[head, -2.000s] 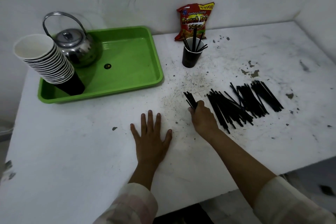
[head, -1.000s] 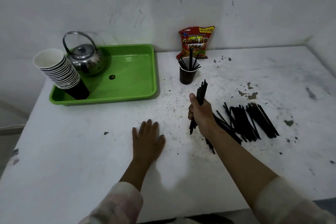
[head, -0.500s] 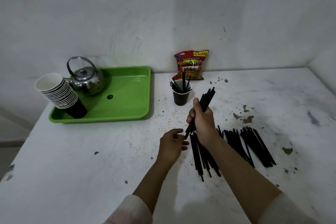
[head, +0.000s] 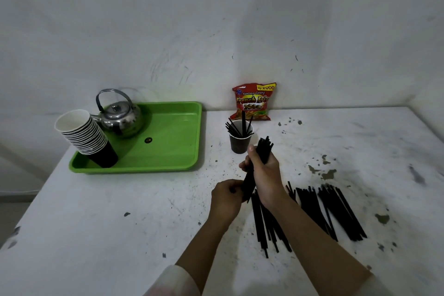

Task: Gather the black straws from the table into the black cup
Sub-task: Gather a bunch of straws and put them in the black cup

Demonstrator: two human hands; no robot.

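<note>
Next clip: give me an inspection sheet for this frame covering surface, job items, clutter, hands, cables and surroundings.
Surface: white table, stained and speckled with dark flecks.
Job's things: black cup upright beside the tray, several straws already standing in it; bundle of straws held above the table near the cup; loose straws lying on the table to the right.
Clutter: green tray holding a metal kettle and a leaning stack of paper cups; snack bag propped against the wall.
Hands: right hand grips the bundle's middle; left hand closed on its lower end.
Cables: nothing seen.
Surroundings: scuffed white wall.
</note>
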